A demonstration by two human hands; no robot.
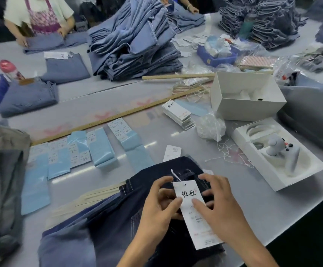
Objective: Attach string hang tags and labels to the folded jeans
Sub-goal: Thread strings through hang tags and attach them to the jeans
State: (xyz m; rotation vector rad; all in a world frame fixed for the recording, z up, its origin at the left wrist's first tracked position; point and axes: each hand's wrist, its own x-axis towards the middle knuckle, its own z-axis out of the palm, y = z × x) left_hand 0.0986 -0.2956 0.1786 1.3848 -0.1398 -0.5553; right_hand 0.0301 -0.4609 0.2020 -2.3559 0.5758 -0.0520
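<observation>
Dark denim jeans (156,224) lie folded at the counter's (253,218) near edge. On them the white hang tag (193,212) runs long-axis near-to-far, string (176,175) at its far end — left hand (160,205) and right hand (216,205) pinch its opposite edges, equally close.

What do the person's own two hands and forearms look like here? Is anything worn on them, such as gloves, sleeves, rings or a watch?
Both the left hand and the right hand are bare: no gloves. No ring, watch or bracelet shows on the fingers or wrists. Both forearms are uncovered as far as the lower edge of the picture, so no sleeve is in view. The fingernails look short and unpainted.
</observation>
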